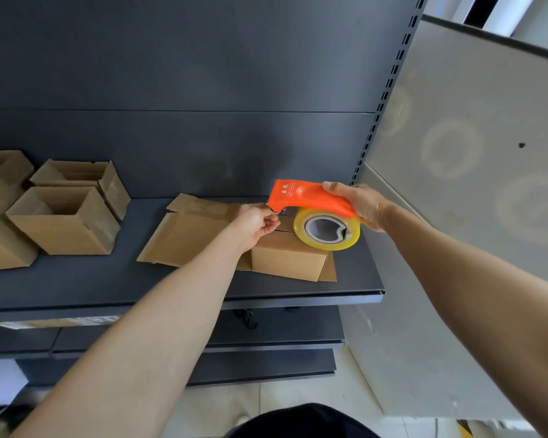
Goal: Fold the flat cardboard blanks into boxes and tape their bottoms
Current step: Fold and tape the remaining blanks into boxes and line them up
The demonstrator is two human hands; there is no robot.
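An orange tape dispenser (307,197) with a roll of clear yellowish tape (326,230) hangs just above a small folded cardboard box (287,259). My right hand (359,205) grips the dispenser's rear handle. My left hand (258,224) pinches at the dispenser's front end, where the tape end comes out; the tape end itself is too small to make out. The box stands on flat cardboard blanks (184,237) that lie on the dark shelf (76,286). My left hand hides part of the box's top.
Several open folded boxes (64,222) stand at the shelf's left. A dark back panel rises behind. A slotted upright (380,112) and a grey side wall (472,153) close off the right. Lower shelves and a pale floor lie below.
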